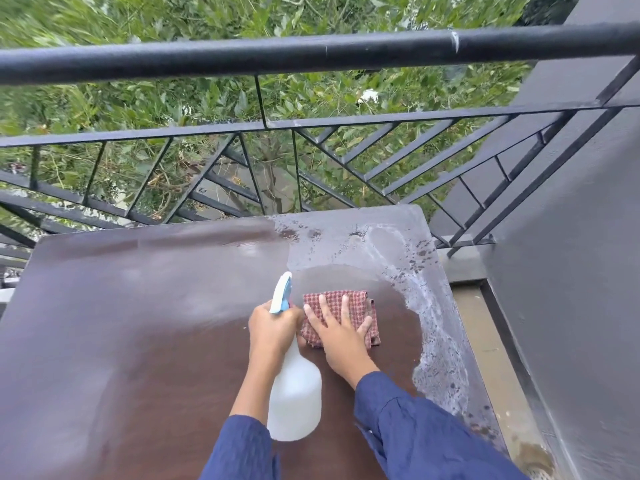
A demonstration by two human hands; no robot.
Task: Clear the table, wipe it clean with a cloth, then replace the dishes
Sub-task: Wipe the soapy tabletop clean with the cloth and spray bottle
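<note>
While left hand grips bottle — right hand presses checked cloth

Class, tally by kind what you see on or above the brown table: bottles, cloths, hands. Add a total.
White plastic spray bottle with blue trigger: 1
Folded red checked cloth: 1
Hands: 2, the left hand gripping the bottle, the right hand flat on the cloth
Total: 4
</note>
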